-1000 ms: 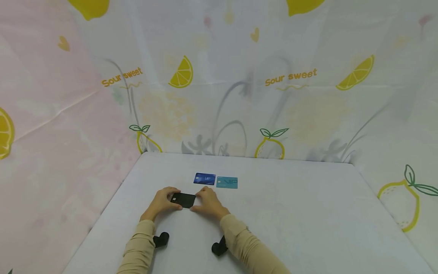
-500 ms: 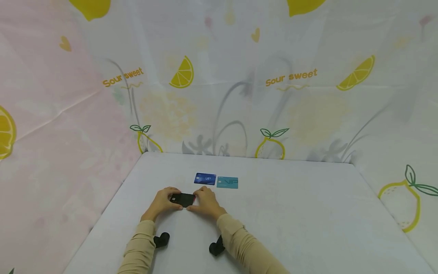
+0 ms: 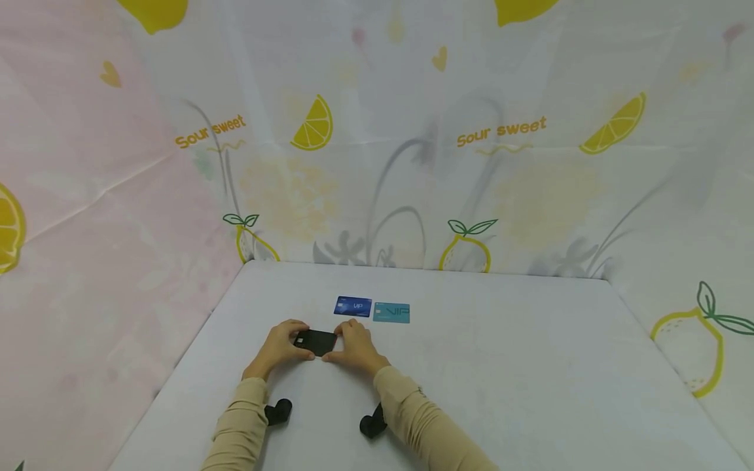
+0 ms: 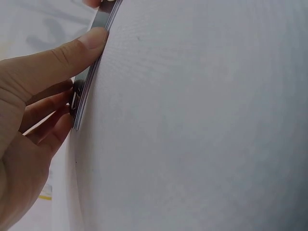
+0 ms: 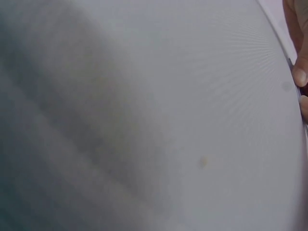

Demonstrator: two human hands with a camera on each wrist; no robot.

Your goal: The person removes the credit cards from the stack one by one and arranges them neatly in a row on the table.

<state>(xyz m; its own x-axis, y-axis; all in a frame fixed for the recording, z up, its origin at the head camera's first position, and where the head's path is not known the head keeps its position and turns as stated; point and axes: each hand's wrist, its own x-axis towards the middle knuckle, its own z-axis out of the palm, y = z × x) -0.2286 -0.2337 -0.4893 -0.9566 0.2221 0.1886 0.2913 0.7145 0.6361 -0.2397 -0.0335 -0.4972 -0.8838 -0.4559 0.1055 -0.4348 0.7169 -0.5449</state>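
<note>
A black card (image 3: pixel 316 343) with a small chip tops a stack of cards on the white table, and a thin strip of red shows at its right edge. My left hand (image 3: pixel 279 345) grips the stack's left end, thumb on the near edge and fingers on the far one. The right hand (image 3: pixel 357 347) pinches the right end in the same way. In the left wrist view the layered edges of the card stack (image 4: pixel 82 103) show between thumb and fingers. Only a few fingertips of the right hand (image 5: pixel 300 62) enter the right wrist view.
Beyond the hands lie a blue VIP card (image 3: pixel 353 307) and a teal VIP card (image 3: pixel 391 313), side by side and flat. Black wrist-worn pieces (image 3: pixel 278 412) hang by both sleeves. A lemon-print cloth (image 3: pixel 377 163) stands behind the white table (image 3: pixel 518 366).
The right hand has shifted slightly left against the stack. A red edge came into sight beneath the black card at the right. My left hand has stayed about where it was.
</note>
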